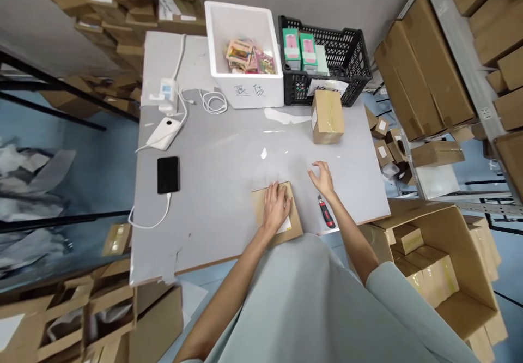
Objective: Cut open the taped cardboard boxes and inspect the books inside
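A small cardboard box (293, 227) with a white label lies at the table's front edge, close against my body. My left hand (277, 209) rests on top of it, fingers stretched out and flat, covering part of the label. To the right, my right hand (322, 180) hovers over the table with thumb and fingers apart, holding nothing. Just below that hand, a red and black utility knife (326, 212) lies near the table's edge. A taller taped cardboard box (328, 116) stands farther back on the right.
At the back of the grey table (220, 188) stand a white foam box (253, 91) of colourful packets and a black crate (347, 60). A phone (168, 175), power bank (164, 133) and cables lie left. A large open carton (469, 297) of boxes stands at right.
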`<state>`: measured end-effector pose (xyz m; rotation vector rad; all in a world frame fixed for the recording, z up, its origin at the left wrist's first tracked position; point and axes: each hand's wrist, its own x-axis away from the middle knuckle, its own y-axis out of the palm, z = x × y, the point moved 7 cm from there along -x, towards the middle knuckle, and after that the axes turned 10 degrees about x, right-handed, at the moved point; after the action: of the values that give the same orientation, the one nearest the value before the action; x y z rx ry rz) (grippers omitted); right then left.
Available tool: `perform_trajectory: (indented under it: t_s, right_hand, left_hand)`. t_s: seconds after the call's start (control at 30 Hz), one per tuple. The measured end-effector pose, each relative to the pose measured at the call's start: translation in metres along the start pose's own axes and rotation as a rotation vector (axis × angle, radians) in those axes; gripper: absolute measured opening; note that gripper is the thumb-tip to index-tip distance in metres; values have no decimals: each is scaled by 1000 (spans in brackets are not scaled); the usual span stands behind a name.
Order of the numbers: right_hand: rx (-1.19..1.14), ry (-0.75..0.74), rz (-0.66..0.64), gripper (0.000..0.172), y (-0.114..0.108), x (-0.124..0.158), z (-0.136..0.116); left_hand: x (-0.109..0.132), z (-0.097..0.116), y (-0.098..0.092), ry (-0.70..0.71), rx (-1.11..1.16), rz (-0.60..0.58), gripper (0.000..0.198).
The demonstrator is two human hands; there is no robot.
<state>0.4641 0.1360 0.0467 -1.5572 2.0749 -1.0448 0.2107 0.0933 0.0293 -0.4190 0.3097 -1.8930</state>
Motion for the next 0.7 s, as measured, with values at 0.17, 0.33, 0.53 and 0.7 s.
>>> perform_trajectory:
  t_s: [0.17,0.33,0.53,0.7]
  right_hand:
    - [113,138,158,57,-30,-82,3]
    - [134,230,320,104,-49,-149,13]
    - [286,399,215,121,-41,-178,22]
    - [382,338,163,121,-54,-170,28]
  left_hand:
    - [-24,-7,31,46,-23,-64,48]
    - [-31,-19,36,100,-63,-39,40]
    - [-25,-24,38,255,-210,37,37]
    - [-19,-27,41,343,-283,81,34]
